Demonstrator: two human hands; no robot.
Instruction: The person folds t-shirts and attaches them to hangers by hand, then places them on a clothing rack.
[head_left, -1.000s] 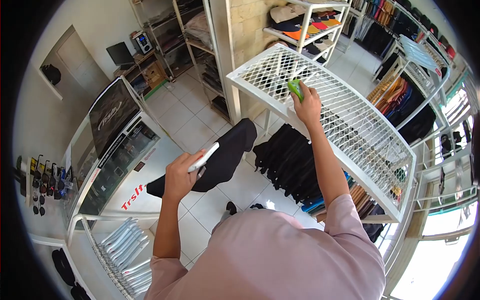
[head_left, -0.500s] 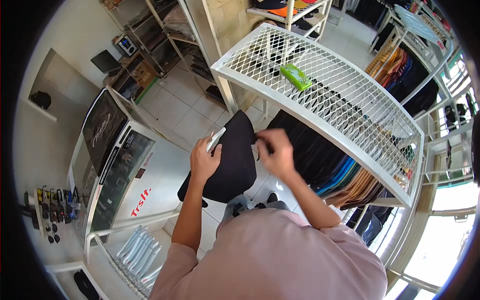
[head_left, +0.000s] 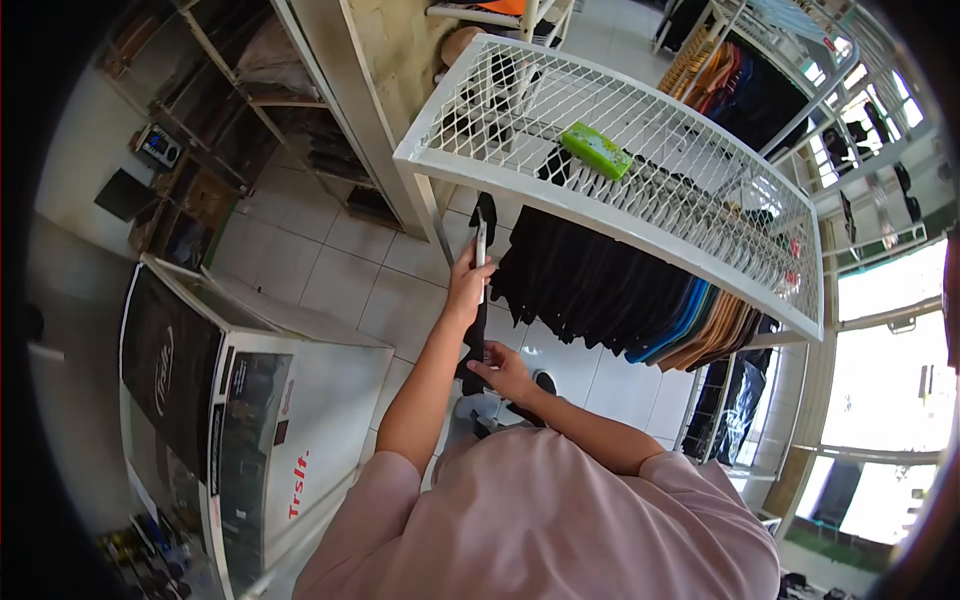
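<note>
My left hand is closed around a white hanger at the upper part of a black garment. The garment hangs from it and is seen almost edge-on, as a narrow dark strip. Lower down, my right hand has its thumb and fingers on the garment's near edge. Close by on the right, a row of black garments hangs under a white rack, followed by blue and brown ones.
A green packet lies on the rack's mesh top. On the left stands a white display case with red lettering. Shelves with folded goods line the back left. White floor tiles show between case and rack.
The garment has turned from its broad side to edge-on and moved nearer the rack. My right hand has come down from beside it onto its lower edge. The view has shifted right.
</note>
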